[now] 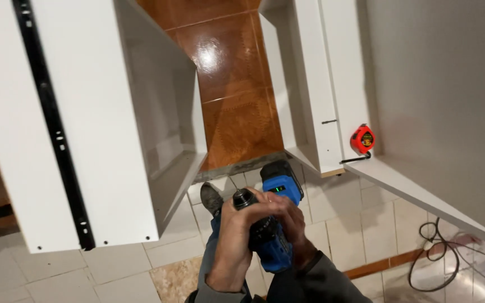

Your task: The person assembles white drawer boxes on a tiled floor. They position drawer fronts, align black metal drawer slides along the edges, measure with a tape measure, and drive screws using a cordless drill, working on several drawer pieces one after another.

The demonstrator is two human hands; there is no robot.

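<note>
Both hands wrapped shut around blue-and-black cordless drill (270, 224): left hand (232, 241) clasping black chuck, right hand (287, 221) gripping handle, low between white cabinet carcass with black drawer slide (85, 123) and white panel (321, 84). Orange tape measure (362, 139) perched near shelf edge. Likely risks: pinched fingers if trigger pressed; tape measure knocked off.

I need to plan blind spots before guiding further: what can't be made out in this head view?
- Drill: grip and trigger hidden by the left hand and right hand; any bit in the chuck can't be told.
- Cabinet: top cut off by the upper edge.
- Tape measure: markings too small.
- Cable: ends run out of frame.
- Shoe: mostly behind the left hand.
</note>
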